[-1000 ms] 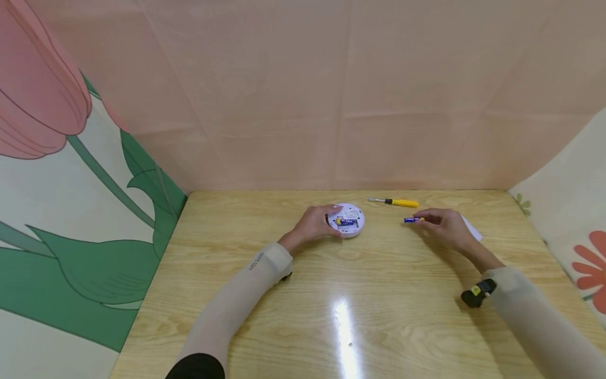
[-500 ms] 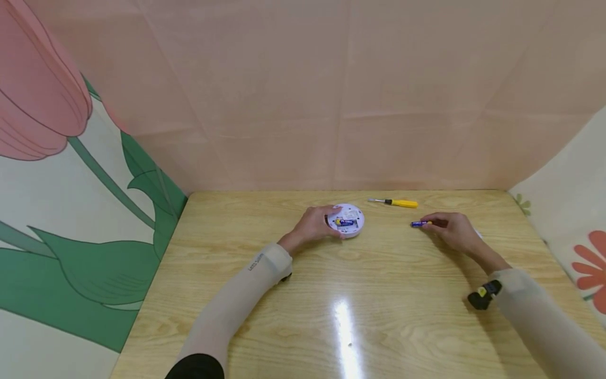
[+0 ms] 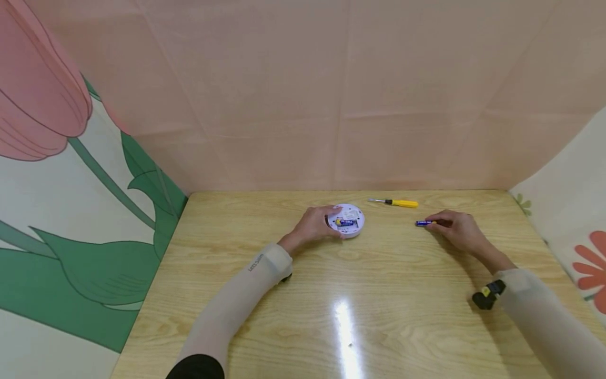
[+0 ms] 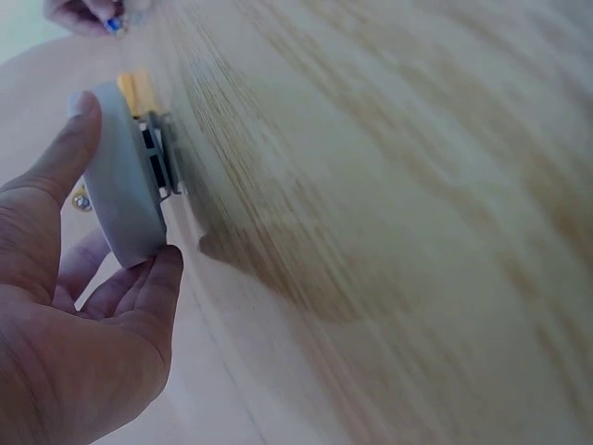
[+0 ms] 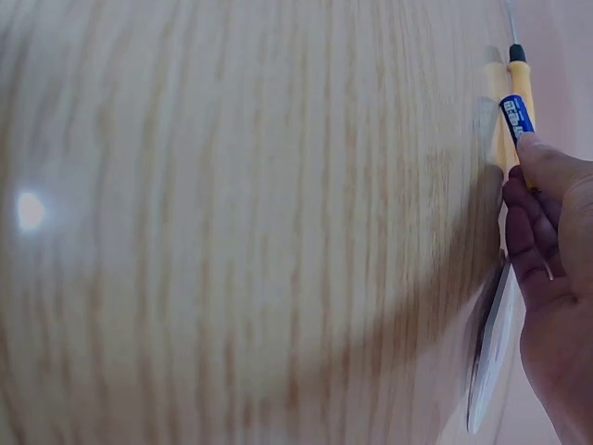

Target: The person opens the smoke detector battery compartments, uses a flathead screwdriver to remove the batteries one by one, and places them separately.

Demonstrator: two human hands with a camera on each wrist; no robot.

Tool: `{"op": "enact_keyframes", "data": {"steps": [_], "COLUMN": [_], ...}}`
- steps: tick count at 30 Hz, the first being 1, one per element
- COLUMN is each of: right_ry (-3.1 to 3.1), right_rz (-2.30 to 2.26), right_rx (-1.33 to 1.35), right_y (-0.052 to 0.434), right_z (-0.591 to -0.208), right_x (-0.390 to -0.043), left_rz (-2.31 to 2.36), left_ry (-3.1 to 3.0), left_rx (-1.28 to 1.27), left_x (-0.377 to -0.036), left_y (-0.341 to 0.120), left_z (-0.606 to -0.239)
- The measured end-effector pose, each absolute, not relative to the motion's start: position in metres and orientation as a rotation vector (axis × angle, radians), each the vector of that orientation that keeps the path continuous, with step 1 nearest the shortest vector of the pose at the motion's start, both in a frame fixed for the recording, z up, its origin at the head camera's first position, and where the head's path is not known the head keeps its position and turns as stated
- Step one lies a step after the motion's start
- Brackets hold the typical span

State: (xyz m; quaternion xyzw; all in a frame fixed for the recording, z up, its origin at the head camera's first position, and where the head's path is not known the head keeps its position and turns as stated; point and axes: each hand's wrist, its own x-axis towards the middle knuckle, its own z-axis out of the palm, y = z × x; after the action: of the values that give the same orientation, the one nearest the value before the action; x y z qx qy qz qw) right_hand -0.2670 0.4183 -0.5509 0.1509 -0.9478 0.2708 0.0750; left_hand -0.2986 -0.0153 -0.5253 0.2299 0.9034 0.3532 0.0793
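Note:
My left hand [image 3: 313, 225] grips a round white device [image 3: 357, 215] by its left side, thumb on top and fingers at the lower rim. A blue battery [image 3: 347, 222] with a yellowish end lies in the compartment on its face. In the left wrist view the white device [image 4: 125, 185] appears edge-on between thumb and fingers. To the right, my right hand [image 3: 460, 230] pinches a second blue battery [image 3: 423, 223] by its orange-yellow end, just above the table. The right wrist view shows this battery [image 5: 515, 115] between thumb and fingertips. A thin white piece [image 5: 491, 343] lies beneath that hand.
A screwdriver [image 3: 402, 203] with a yellow handle lies near the back edge of the wooden table [image 3: 265, 326], between and beyond the hands. A pink cloth wall [image 3: 265, 105] stands behind the table, with flower-printed panels at both sides.
My right hand has moved right and slightly toward me with the battery, now covering the white piece in the head view. The left hand and the device have stayed in place.

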Motion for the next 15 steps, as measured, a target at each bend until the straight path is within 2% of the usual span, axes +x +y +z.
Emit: {"op": "enact_keyframes", "data": {"steps": [15], "right_ry": [-2.773], "right_rz": [0.734], "right_rx": [0.553], "right_y": [0.4180], "right_z": [-0.5547], "right_x": [-0.2695], "left_rz": [1.069], "left_ry": [2.688], "left_rx": [0.671], "left_x": [-0.2980], "left_y": [-0.0153], "left_z": [-0.5253]}}
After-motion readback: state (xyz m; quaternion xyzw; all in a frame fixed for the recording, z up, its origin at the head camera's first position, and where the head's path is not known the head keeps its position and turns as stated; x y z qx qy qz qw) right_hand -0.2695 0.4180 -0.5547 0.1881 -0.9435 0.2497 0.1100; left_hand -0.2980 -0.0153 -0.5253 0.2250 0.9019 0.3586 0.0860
